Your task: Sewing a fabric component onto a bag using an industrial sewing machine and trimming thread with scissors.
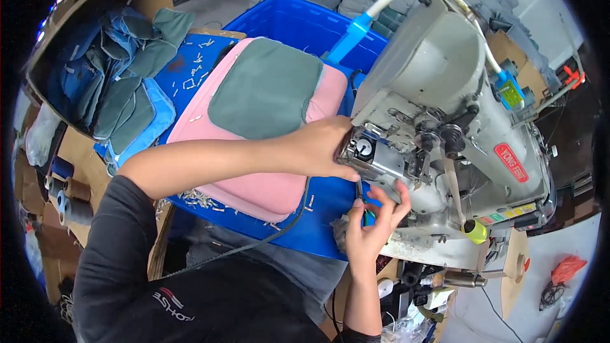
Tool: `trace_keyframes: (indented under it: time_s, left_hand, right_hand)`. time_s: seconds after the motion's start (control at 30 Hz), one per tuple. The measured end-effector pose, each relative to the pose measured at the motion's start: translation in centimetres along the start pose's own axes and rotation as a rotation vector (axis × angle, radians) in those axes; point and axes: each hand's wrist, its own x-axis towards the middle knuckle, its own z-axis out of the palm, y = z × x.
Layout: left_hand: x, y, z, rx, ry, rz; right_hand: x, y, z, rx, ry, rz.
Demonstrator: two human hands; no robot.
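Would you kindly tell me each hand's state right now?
Left hand: touching the sewing machine; open or closed cannot be told.
Right hand: loosely closed, apparently holding a slim dark tool.

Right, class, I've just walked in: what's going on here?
A person works at a sewing machine. Their left hand is on its metal front; their right hand is close by, fingers raised, its grip unclear. Nearby, a grey-green panel lies on a pink padded piece.
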Motion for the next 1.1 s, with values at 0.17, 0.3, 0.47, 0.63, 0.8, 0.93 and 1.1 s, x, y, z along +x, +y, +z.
trace_keyframes:
  time_s: [0.17, 0.3, 0.47, 0.63, 0.8, 0.93, 1.1]
  left_hand:
    - [1.3, 0.9, 0.2, -0.242, -0.168, -0.274]
    - [1.7, 1.1, -0.1, -0.175, -0.209, -0.273]
    - [1.1, 0.6, 0.2, -0.215, -0.09, -0.263]
    - [1.6, 0.6, -0.3, -0.196, -0.155, -0.288]
    - [3.0, -0.7, -3.8, -0.06, -0.495, -0.092]
    - [4.0, -3.7, -6.9, 0.043, -0.406, 0.049]
    - [4.8, -4.5, -7.4, 0.016, -0.256, 0.139]
  right_hand:
    - [0.7, 0.3, 0.3, 0.073, -0.01, 0.052]
    - [1.0, -0.2, 0.8, -0.065, -0.151, -0.197]
    - [2.4, -1.1, -0.8, -0.061, -0.276, -0.068]
    - [2.2, -1.4, -0.5, -0.036, -0.196, -0.084]
    - [-0.6, -1.9, 0.7, 0.034, -0.056, -0.144]
    - [-0.5, -3.5, 1.9, 0.011, -0.31, 0.037]
    - [0.3, -4.9, 4.7, -0.088, -0.418, 0.06]
